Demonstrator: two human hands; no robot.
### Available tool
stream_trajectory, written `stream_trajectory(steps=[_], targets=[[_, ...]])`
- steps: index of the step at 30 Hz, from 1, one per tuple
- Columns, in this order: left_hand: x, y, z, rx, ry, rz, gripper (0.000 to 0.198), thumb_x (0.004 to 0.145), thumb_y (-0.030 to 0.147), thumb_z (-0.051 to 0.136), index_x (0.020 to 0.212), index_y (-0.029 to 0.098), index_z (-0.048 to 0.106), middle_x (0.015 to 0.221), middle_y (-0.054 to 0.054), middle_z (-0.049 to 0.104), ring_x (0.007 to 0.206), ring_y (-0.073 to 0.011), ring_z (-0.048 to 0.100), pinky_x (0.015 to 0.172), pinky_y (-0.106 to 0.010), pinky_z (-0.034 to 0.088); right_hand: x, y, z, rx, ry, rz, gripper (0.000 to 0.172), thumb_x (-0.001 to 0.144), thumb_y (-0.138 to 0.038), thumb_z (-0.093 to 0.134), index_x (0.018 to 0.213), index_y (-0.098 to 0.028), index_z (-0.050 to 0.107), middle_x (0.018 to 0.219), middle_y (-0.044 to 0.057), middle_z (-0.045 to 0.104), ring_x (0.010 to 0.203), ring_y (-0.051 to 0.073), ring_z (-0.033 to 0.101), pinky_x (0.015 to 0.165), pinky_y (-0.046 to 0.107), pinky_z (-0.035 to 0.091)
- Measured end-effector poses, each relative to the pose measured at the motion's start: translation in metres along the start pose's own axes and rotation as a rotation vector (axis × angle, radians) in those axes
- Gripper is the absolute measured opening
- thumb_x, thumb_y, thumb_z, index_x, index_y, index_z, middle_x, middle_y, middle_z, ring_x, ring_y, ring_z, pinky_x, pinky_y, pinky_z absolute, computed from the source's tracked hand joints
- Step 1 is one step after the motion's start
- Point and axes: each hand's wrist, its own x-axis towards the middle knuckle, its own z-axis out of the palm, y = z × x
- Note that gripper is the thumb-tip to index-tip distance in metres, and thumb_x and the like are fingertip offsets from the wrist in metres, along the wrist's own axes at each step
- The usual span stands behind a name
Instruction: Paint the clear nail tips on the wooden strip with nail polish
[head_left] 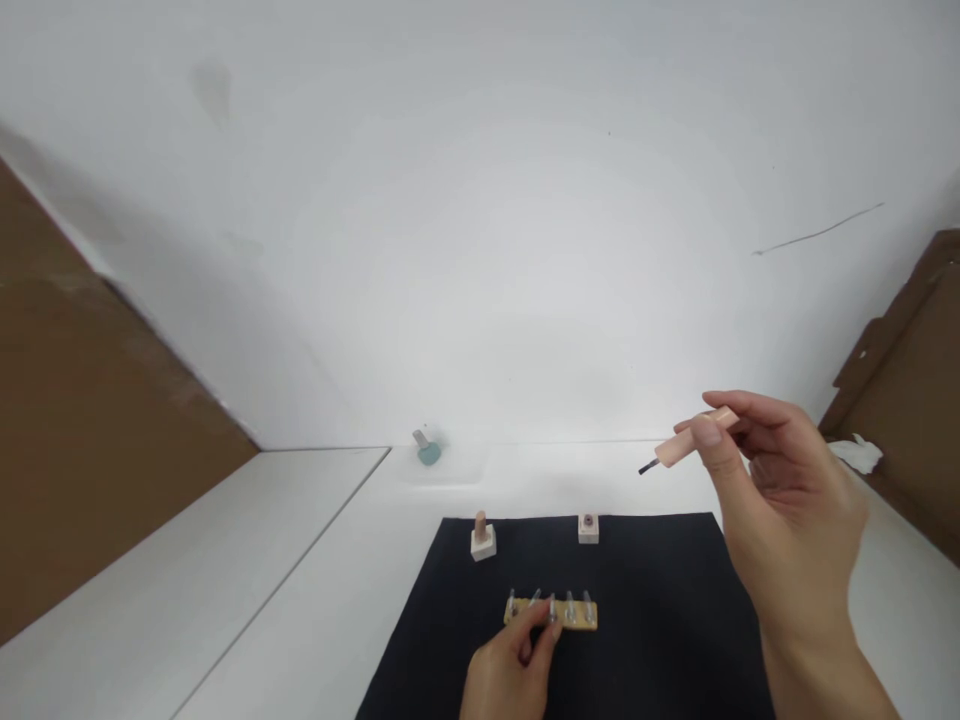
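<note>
One dark-tipped brush [646, 468] juts from a peach-pink cap [676, 447].

right hand: pink brush cap raised | left hand [510, 668]: gripping yellow strip [580, 615] | right hand [799, 500]

Showed pale pink on the brush cap [678, 446] towards four o'clock, plain black on the mat [660, 600] and yellow on the strip [561, 612] towards five, muted teal on the bottle [429, 454] towards seven.
</note>
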Motion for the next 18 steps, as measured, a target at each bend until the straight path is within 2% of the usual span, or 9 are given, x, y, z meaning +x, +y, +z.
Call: stream_trajectory(steps=[7,10,14,18], targets=[[-0.009,-0.005,-0.006,0.019,-0.021,-0.001,0.035,0.088,0.043,0.062,0.104,0.026,0.087,0.053,0.002,0.065,0.054,-0.0205,0.068,0.055,-0.023,0.051,0.000,0.000,0.000,-0.012,-0.013,-0.017,0.016,0.095,-0.037,0.073,0.107,-0.027,0.070,0.073,-0.001,0.077,0.087,0.025,0.076,0.086,0.042,0.055],[-0.010,-0.001,-0.006,0.088,-0.018,-0.040,0.033,0.089,0.040,0.061,0.104,0.028,0.087,0.054,0.002,0.066,0.055,-0.0205,0.070,0.053,-0.023,0.048,0.001,0.000,0.000,-0.020,-0.015,-0.020,0.015,0.095,-0.037,0.073,0.107,-0.027,0.071,0.073,-0.002,0.077,0.088,0.024,0.076,0.084,0.040,0.055],[-0.006,0.007,-0.004,0.133,-0.020,-0.045,0.032,0.091,0.037,0.059,0.105,0.029,0.087,0.062,0.000,0.074,0.063,-0.0212,0.074,0.057,-0.022,0.050,0.001,0.001,-0.001,-0.006,-0.038,-0.018,0.015,0.095,-0.036,0.073,0.107,-0.027,0.070,0.073,-0.002,0.077,0.088,0.023,0.076,0.085,0.040,0.054],[-0.013,-0.001,-0.008,0.092,-0.027,-0.009,0.032,0.089,0.040,0.061,0.105,0.029,0.087,0.055,0.001,0.072,0.055,-0.0202,0.072,0.053,-0.022,0.050,0.001,0.002,0.000,-0.005,-0.020,-0.020,0.015,0.095,-0.035,0.074,0.107,-0.027,0.071,0.074,-0.002,0.077,0.086,0.022,0.074,0.085,0.039,0.054]])
